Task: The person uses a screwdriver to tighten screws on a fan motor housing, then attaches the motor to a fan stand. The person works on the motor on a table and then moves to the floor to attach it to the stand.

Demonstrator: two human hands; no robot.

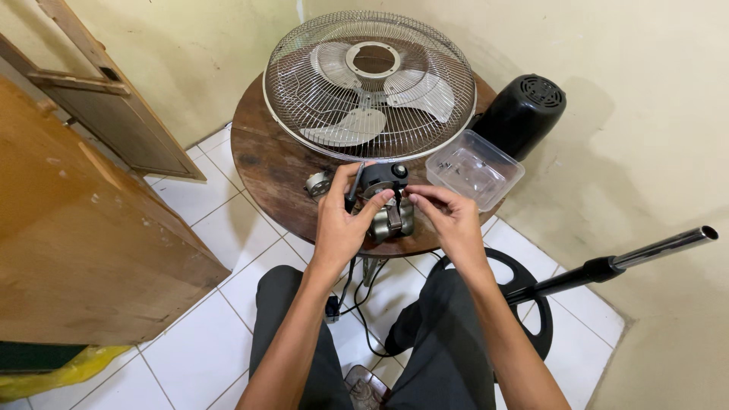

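A fan motor (391,216), metal with a dark grey top housing, sits at the near edge of a round wooden table (266,163). My left hand (343,222) is wrapped around the motor's left side, thumb up by a thin dark rod. My right hand (448,216) pinches a small part at the top of the motor with thumb and forefinger. Behind the motor lies a wire fan guard (370,83) with pale fan blades (357,125) under it.
A clear plastic tub (475,168) holding small screws rests on the table's right edge. A black motor cover (522,114) stands by the wall. A fan stand pole (630,260) and round black base (531,296) lie at right. Wooden furniture (83,228) is at left.
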